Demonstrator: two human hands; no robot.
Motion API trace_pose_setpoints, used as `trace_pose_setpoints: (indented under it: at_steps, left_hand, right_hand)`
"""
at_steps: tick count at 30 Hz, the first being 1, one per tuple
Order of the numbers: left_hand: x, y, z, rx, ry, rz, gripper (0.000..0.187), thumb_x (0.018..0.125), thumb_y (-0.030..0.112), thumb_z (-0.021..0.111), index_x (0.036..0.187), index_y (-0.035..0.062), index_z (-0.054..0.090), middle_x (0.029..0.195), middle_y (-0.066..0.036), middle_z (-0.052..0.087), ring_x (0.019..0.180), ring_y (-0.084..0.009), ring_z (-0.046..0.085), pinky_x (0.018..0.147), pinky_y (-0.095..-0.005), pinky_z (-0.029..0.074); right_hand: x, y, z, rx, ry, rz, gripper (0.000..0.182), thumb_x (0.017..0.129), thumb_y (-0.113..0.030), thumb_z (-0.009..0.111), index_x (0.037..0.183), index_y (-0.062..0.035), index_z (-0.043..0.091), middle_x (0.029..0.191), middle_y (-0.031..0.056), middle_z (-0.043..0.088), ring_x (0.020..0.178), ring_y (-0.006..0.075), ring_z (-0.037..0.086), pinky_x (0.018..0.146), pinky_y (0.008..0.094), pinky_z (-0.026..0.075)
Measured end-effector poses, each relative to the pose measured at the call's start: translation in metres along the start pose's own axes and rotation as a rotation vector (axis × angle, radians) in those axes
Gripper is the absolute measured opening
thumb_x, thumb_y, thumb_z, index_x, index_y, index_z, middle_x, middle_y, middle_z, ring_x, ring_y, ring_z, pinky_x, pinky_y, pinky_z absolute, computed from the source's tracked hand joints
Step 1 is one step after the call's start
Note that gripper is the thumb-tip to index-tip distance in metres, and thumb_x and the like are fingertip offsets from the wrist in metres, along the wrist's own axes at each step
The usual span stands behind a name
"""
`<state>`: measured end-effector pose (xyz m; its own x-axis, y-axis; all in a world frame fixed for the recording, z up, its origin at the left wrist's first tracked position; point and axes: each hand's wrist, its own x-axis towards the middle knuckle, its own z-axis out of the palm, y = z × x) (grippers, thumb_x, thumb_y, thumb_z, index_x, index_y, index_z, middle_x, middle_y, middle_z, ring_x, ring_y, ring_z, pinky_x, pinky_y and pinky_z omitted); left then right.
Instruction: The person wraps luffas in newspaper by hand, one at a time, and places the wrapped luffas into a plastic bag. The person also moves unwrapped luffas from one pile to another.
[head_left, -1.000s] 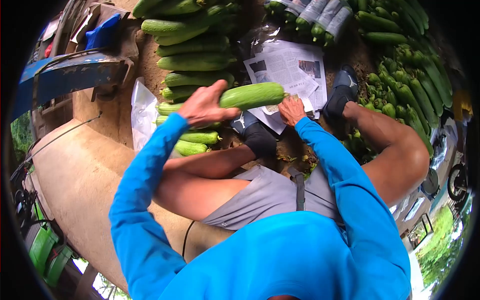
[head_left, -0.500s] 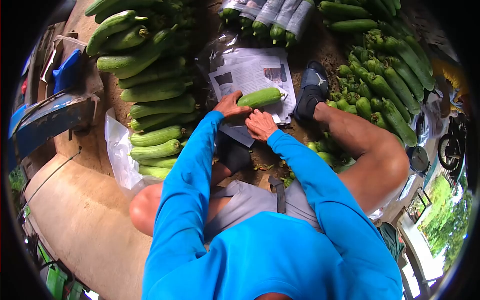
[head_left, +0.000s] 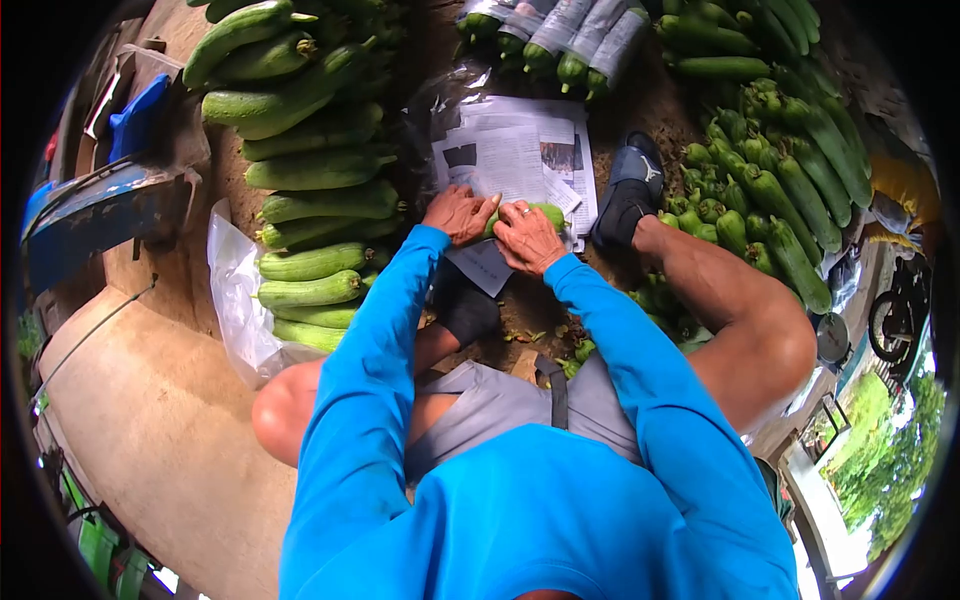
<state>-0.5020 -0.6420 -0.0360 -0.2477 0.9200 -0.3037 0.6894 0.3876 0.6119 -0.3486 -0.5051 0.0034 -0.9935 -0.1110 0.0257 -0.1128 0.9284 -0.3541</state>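
A green gourd (head_left: 549, 212) lies across a stack of printed newspaper sheets (head_left: 500, 165) on the ground between my legs. My right hand (head_left: 528, 238) is over the gourd's middle, fingers bent around it and covering much of it. At the gourd's left end is my left hand (head_left: 457, 215), its fingers curled down on the paper and its thumb against the gourd; its fingertips are hidden. One loose sheet of paper (head_left: 482, 265) sticks out below my hands.
A row of large green gourds (head_left: 320, 168) lies to the left beside clear plastic (head_left: 235, 290). Several paper-wrapped gourds (head_left: 560, 35) lie at the top. More gourds (head_left: 785, 185) are piled right, beyond my shoe (head_left: 632, 180).
My right hand has moved up from the gourd's lower edge to lie over it, hiding more of it. My left hand stays at the left end. The view has shifted slightly.
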Motion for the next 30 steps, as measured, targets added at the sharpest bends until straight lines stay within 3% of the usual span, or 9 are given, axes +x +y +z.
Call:
trace_pose_setpoints:
  at_steps: [2, 4, 7, 10, 13, 17, 23, 26, 30]
  left_hand:
    - [-0.008, 0.001, 0.002, 0.104, 0.216, -0.069, 0.047, 0.103, 0.039, 0.035, 0.118, 0.0050, 0.064, 0.104, -0.024, 0.065, 0.096, -0.0435, 0.060, 0.081, -0.0499, 0.048]
    - [-0.019, 0.027, -0.024, 0.006, 0.131, -0.230, 0.034, 0.102, 0.029, 0.041, 0.111, 0.0062, 0.066, 0.106, -0.019, 0.064, 0.098, -0.0401, 0.058, 0.084, -0.0475, 0.047]
    - [-0.037, 0.060, -0.029, -0.016, 0.688, -0.123, 0.015, 0.090, 0.022, 0.059, 0.092, 0.0075, 0.062, 0.093, -0.013, 0.057, 0.089, -0.0344, 0.055, 0.082, -0.0467, 0.045]
    - [-0.049, 0.085, -0.024, 0.032, 0.572, -0.014, 0.039, 0.082, 0.024, 0.063, 0.116, 0.0041, 0.059, 0.112, -0.017, 0.059, 0.105, -0.0366, 0.055, 0.094, -0.0450, 0.044]
    - [-0.048, 0.078, 0.013, 0.156, 0.417, -0.147, 0.068, 0.077, 0.029, 0.064, 0.133, -0.0050, 0.046, 0.135, -0.023, 0.046, 0.129, -0.0396, 0.041, 0.109, -0.0494, 0.034]
    - [-0.033, 0.068, 0.031, 0.186, 0.481, -0.176, 0.078, 0.075, 0.032, 0.066, 0.139, -0.0037, 0.038, 0.140, -0.025, 0.038, 0.133, -0.0435, 0.035, 0.112, -0.0567, 0.026]
    - [-0.010, 0.051, 0.018, 0.213, 0.470, -0.150, 0.082, 0.068, 0.032, 0.070, 0.135, -0.0027, 0.038, 0.131, -0.022, 0.041, 0.122, -0.0412, 0.040, 0.106, -0.0548, 0.031]
    - [0.007, 0.045, 0.005, 0.247, 0.419, -0.165, 0.076, 0.063, 0.034, 0.074, 0.124, -0.0006, 0.045, 0.120, -0.018, 0.047, 0.111, -0.0366, 0.046, 0.099, -0.0501, 0.036]
    - [0.033, 0.037, -0.010, 0.162, 0.144, -0.392, 0.067, 0.062, 0.044, 0.076, 0.111, 0.0050, 0.054, 0.113, -0.015, 0.058, 0.110, -0.0345, 0.055, 0.095, -0.0515, 0.041]
  right_hand:
    - [0.008, 0.010, 0.005, 0.100, -0.049, 0.023, 0.023, 0.076, -0.022, 0.071, 0.092, -0.0101, 0.059, 0.106, 0.0113, 0.054, 0.102, 0.0306, 0.055, 0.079, 0.0435, 0.046]
    - [0.021, 0.021, 0.001, 0.160, -0.019, -0.012, 0.019, 0.079, -0.023, 0.069, 0.090, -0.0099, 0.060, 0.102, 0.0104, 0.056, 0.100, 0.0323, 0.057, 0.078, 0.0451, 0.048]
    - [0.045, 0.040, -0.005, 0.344, -0.156, 0.089, 0.020, 0.084, -0.028, 0.066, 0.090, -0.0088, 0.062, 0.095, 0.0101, 0.061, 0.093, 0.0363, 0.061, 0.078, 0.0470, 0.050]
    - [0.059, 0.063, 0.006, 0.447, -0.178, 0.078, 0.023, 0.086, -0.030, 0.063, 0.093, -0.0087, 0.063, 0.098, 0.0117, 0.063, 0.095, 0.0361, 0.062, 0.081, 0.0464, 0.050]
    - [0.069, 0.072, 0.011, 0.517, -0.235, 0.192, 0.031, 0.088, -0.035, 0.064, 0.096, -0.0056, 0.062, 0.095, 0.0155, 0.065, 0.092, 0.0363, 0.063, 0.079, 0.0449, 0.050]
    - [0.074, 0.084, 0.022, 0.572, -0.242, 0.428, 0.040, 0.090, -0.044, 0.063, 0.098, -0.0049, 0.062, 0.093, 0.0197, 0.069, 0.091, 0.0388, 0.066, 0.078, 0.0469, 0.050]
    - [0.081, 0.080, 0.020, 0.298, -0.150, 0.565, 0.032, 0.089, -0.036, 0.056, 0.098, -0.0051, 0.062, 0.088, 0.0226, 0.070, 0.089, 0.0447, 0.066, 0.084, 0.0510, 0.052]
    - [0.085, 0.087, 0.010, 0.059, -0.254, 0.568, 0.028, 0.086, -0.030, 0.058, 0.095, -0.0043, 0.061, 0.099, 0.0212, 0.069, 0.093, 0.0430, 0.065, 0.080, 0.0518, 0.053]
    - [0.075, 0.094, -0.009, -0.143, -0.072, 0.336, 0.031, 0.080, -0.031, 0.064, 0.097, -0.0061, 0.062, 0.125, 0.0145, 0.054, 0.109, 0.0325, 0.054, 0.077, 0.0482, 0.049]
